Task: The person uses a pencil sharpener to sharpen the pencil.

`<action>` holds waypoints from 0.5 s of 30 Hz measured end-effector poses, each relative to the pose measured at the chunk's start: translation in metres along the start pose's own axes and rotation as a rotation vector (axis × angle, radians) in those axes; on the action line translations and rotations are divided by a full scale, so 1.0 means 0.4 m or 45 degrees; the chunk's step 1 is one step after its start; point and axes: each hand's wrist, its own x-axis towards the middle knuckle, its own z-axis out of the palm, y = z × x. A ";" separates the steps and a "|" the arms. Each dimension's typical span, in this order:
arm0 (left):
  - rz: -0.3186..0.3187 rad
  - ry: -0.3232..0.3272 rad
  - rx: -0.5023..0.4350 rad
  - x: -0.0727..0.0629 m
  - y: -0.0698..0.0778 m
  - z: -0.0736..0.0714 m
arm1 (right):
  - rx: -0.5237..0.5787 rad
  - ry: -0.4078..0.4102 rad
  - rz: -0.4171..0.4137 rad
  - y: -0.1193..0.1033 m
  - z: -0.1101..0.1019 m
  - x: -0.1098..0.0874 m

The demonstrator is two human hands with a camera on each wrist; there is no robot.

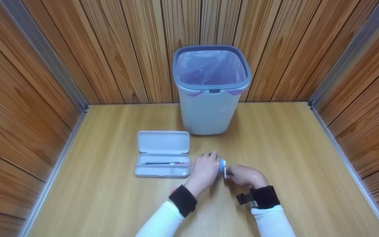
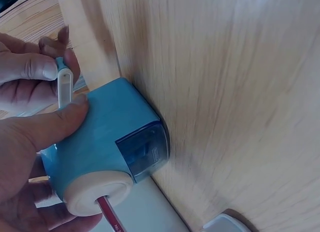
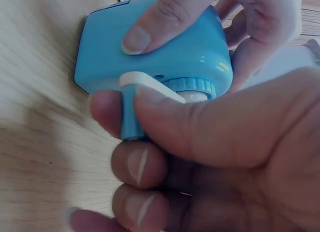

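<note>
Gripping boxy blue plastic sharpener (image 2: 102, 124) in left hand (image 1: 205, 167), presumably for steadiness (with slim dark-red pencil (image 2: 110, 214) inserted); pinching cylindrical blue crank knob (image 3: 129, 114) in right hand (image 1: 245, 175), apparently for turning.

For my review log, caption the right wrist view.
Right hand pinches the crank handle; left hand holds the blue sharpener.

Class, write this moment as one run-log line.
left hand: grips blue hand-crank pencil sharpener | right hand: pinches crank knob | red pencil: inserted in sharpener | pencil case: open
</note>
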 end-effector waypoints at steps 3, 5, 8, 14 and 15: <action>0.002 -0.029 -0.005 0.002 0.000 -0.002 | 0.040 -0.042 0.021 -0.003 -0.003 -0.006; 0.002 -0.041 -0.005 0.004 0.001 -0.003 | 0.059 -0.060 0.033 -0.006 -0.007 -0.012; 0.000 -0.060 -0.017 0.004 0.003 -0.003 | 0.075 -0.075 0.018 -0.009 -0.014 -0.017; -0.009 -0.067 -0.056 0.000 0.002 0.000 | 0.017 -0.049 -0.058 -0.014 -0.030 -0.028; -0.011 -0.062 -0.056 -0.001 0.002 0.001 | -0.001 -0.037 -0.086 -0.015 -0.033 -0.029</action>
